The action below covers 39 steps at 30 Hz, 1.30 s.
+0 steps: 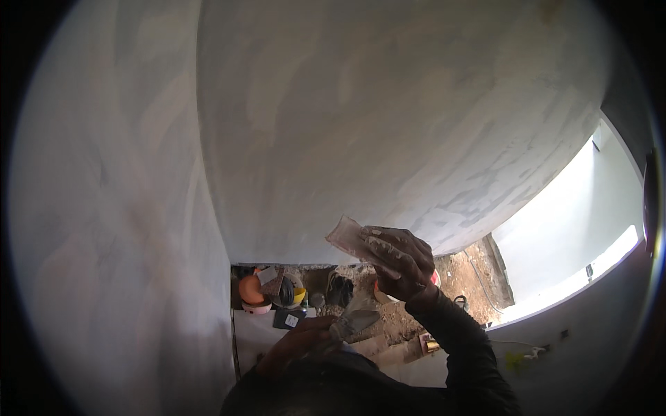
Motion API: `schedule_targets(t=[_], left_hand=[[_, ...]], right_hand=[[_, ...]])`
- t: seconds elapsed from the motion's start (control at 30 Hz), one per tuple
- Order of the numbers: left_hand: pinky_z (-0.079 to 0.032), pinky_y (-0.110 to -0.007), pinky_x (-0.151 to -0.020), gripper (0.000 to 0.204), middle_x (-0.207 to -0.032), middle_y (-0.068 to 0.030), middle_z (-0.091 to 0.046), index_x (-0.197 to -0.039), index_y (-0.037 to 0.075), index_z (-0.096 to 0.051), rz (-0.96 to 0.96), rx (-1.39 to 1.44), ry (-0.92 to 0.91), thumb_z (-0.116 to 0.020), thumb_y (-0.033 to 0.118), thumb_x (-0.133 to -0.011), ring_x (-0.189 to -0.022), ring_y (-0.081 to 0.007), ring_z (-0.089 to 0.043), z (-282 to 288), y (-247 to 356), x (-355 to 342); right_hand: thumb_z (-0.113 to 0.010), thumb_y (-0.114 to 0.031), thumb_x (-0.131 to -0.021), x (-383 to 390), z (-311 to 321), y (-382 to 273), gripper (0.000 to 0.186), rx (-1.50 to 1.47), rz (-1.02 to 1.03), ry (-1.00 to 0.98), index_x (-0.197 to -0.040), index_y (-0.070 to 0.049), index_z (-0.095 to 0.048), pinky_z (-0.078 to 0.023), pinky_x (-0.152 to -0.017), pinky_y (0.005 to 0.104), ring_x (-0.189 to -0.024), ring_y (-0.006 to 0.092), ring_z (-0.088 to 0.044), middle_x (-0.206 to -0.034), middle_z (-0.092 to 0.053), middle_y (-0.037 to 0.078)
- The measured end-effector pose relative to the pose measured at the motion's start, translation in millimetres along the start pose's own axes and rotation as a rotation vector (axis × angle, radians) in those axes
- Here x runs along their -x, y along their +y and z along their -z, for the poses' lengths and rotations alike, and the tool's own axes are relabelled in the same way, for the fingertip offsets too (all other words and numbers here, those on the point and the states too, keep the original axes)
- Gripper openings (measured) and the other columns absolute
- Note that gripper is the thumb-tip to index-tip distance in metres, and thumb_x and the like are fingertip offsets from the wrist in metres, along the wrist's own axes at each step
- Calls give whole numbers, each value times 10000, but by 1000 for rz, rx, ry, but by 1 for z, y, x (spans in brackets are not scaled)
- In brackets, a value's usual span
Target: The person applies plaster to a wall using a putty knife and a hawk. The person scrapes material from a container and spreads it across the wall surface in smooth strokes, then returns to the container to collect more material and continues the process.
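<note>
The right hand (406, 260) grips a pale, flat scraper-like sheet (350, 238), fingers laid along it and coated with whitish residue. The sheet is in the air, off to the upper left of the knuckles, in front of the smooth plastered wall (388, 118); its long axis slants from the hand up and left, toward the corner where this wall meets the left wall (118, 208). Whether its free edge touches the plaster cannot be told.

The left hand (319, 334) is lower and farther from the sheet, closed around what looks like a trowel (361, 319), its pale blade pointing right. Below, along the floor's wall-side edge, stand an orange bowl (252, 290) and a yellow container (299, 296), with a dark box (283, 319) bearing a white label nearer the person.
</note>
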State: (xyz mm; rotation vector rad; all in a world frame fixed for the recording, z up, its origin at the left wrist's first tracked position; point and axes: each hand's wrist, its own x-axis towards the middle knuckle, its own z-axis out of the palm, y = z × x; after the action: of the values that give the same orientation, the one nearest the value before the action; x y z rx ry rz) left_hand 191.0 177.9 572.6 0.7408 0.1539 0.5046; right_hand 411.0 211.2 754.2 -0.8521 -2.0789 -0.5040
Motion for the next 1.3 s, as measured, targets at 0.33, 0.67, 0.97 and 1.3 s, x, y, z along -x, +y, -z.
schedule_targets(t=[0.33,0.67,0.97,1.3], left_hand=[[-457,-270,-511,548,-934,-145,-665,-1276,-90,-532,-58,-195,44,-569,337,-934,-631,-143,-595,12,-33,-2],[-453,-248,-545,525,-948,-115,-643,-1288,-53,-521,25,19,44,-563,337,-938,-672,-124,-572,-60,1,1],[-448,-215,-491,532,-967,-83,-648,-1350,-14,-487,25,99,26,-565,338,-958,-692,-91,-594,-35,-18,-12],[-454,-280,-470,499,-832,-161,-641,-1208,-66,-554,-120,-9,373,-580,316,-886,-548,-178,-574,-13,-45,-28]], right_hand=[[-573,-106,-1026,13,7,-12,237,-580,-766,276,-1180,71,-597,-560,-706,291,-827,120,-667,-969,-687,89],[-682,14,-901,26,-3,-21,209,83,-426,275,-1098,40,-619,-568,-727,342,-818,254,-725,-951,-716,184],[-662,10,-921,23,-5,1,213,-18,-180,369,-1121,18,-591,-587,-699,382,-839,345,-741,-1006,-734,226],[-659,-116,-978,49,-17,38,296,45,-241,337,-1215,42,-581,-605,-729,414,-899,335,-721,-1020,-712,184]])
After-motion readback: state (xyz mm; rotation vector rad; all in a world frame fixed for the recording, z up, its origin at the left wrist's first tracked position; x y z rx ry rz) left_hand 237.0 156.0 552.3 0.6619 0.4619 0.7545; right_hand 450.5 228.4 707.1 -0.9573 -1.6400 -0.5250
